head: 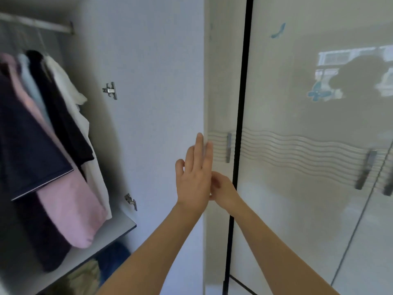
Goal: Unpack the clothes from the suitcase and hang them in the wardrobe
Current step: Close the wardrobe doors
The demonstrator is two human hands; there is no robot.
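The wardrobe stands open on the left, with several garments on a rail (38, 24): a navy one (27, 141), a pink one (70, 205), a black one (61, 116) and a white one (70, 86). The open wardrobe door (153, 103) swings out in the middle, its pale inner face toward me. My left hand (194, 177) lies flat with fingers spread against the door's free edge. My right hand (223, 190) is right beside it, fingers curled at the door's edge, partly hidden behind the left hand. The suitcase is not in view.
A shelf (110, 233) runs under the hanging clothes, with folded blue and olive fabric (102, 267) below it. To the right are glossy closed wardrobe doors (308, 188) with metal handles (228, 147) (365, 169). Two hinges (110, 90) (130, 201) sit on the open door.
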